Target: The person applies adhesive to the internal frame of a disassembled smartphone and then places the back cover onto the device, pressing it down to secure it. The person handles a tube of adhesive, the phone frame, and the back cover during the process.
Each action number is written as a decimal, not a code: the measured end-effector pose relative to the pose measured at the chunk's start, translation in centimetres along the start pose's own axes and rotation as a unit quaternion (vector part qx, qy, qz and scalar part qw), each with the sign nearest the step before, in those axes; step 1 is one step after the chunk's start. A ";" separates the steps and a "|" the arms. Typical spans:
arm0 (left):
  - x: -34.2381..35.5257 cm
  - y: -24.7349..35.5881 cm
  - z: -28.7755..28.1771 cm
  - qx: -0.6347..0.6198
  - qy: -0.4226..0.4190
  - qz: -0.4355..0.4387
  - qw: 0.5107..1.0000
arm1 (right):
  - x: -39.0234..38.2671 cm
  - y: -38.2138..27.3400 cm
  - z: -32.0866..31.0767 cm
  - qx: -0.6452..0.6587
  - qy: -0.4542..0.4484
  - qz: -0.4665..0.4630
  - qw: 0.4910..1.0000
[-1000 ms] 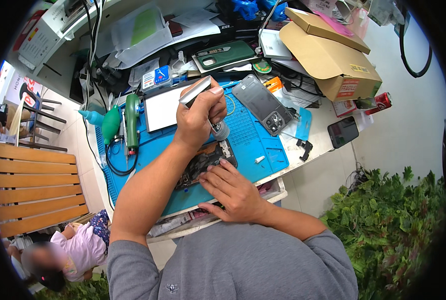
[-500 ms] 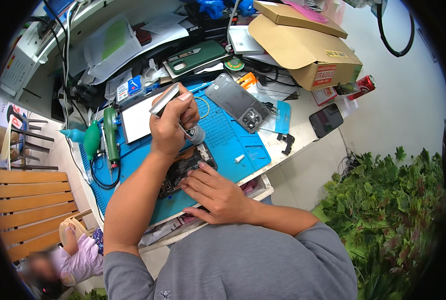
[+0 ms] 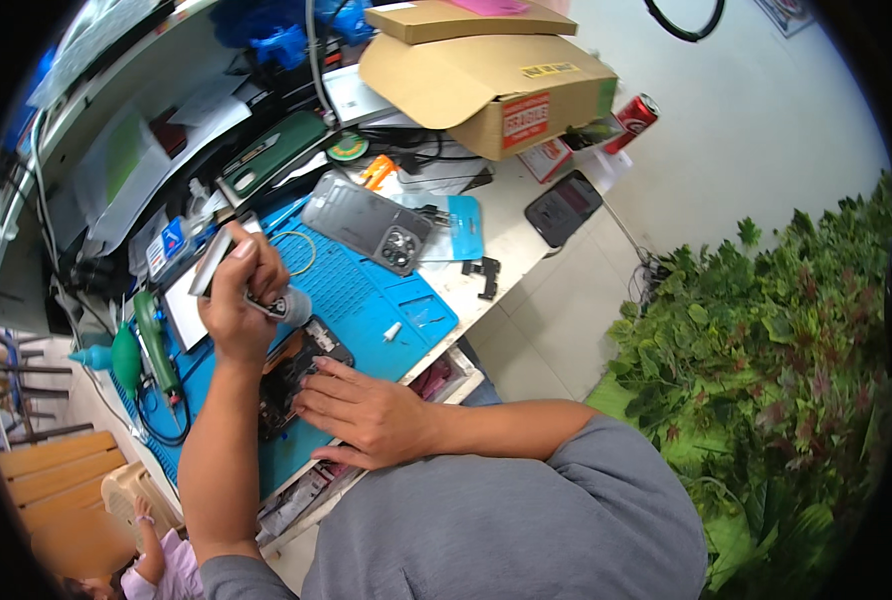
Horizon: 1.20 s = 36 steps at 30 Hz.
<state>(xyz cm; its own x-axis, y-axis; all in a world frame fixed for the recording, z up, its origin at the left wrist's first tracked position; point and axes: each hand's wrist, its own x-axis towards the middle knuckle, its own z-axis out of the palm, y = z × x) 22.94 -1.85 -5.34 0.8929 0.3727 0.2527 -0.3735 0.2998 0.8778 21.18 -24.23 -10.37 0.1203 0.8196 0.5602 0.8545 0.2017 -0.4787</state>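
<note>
My left hand [image 3: 241,290] is closed on a silver tool [image 3: 214,262] with a grey round end, raised just over the top of an opened phone [image 3: 281,395] with dark innards showing. My right hand [image 3: 366,425] rests across that phone, fingers lying flat and slightly apart. Both are over a blue silicone mat [image 3: 386,340], where a small white piece [image 3: 391,331] sits. A green hand tool [image 3: 154,345] and a green air blower [image 3: 126,360] are at the left. A grey phone [image 3: 366,220] lies at the back of the mat.
Cardboard boxes [image 3: 426,80], papers, cables and a green case [image 3: 271,150] crowd the back. A red can [image 3: 634,120] and dark phone [image 3: 561,208] are at the right, near foliage [image 3: 766,380]. A person in pink [image 3: 176,565] is at lower left beside a wooden bench [image 3: 51,465].
My view has turned right, so the desk appears shifted left. My hands keep nearly the same positions over the opened phone, the left still gripping the silver tool.
</note>
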 end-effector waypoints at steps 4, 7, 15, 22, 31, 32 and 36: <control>0.2 -0.2 0.3 0.011 0.001 0.010 1.000 | -0.4 0.1 0.1 0.002 0.005 0.001 1.000; 0.2 -0.2 0.1 0.018 -0.006 0.014 1.000 | -0.5 0.2 0.3 0.004 0.006 0.001 1.000; 0.2 0.3 0.5 0.011 0.004 -0.001 1.000 | 0.1 0.0 -0.1 0.003 -0.001 0.001 1.000; 0.2 -0.1 0.2 -0.014 -0.002 0.019 1.000 | 0.4 0.1 -0.1 0.003 0.000 0.000 1.000; 0.2 0.2 0.5 0.024 0.022 0.020 0.999 | 0.9 -0.1 -0.9 -0.003 -0.011 0.000 1.000; 0.0 0.3 0.5 0.025 0.024 0.015 0.999 | 0.8 -0.2 -0.9 -0.002 -0.009 0.003 1.000; 0.0 0.4 0.4 0.027 0.030 0.015 0.999 | 1.0 -0.1 -1.1 -0.006 -0.022 0.001 1.000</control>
<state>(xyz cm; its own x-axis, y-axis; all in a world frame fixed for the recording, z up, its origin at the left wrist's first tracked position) 22.88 -2.02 -4.81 0.8640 0.4334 0.2563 -0.3849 0.2404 0.8911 21.71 -24.03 -9.05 0.1008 0.8424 0.5293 0.8605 0.1932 -0.4714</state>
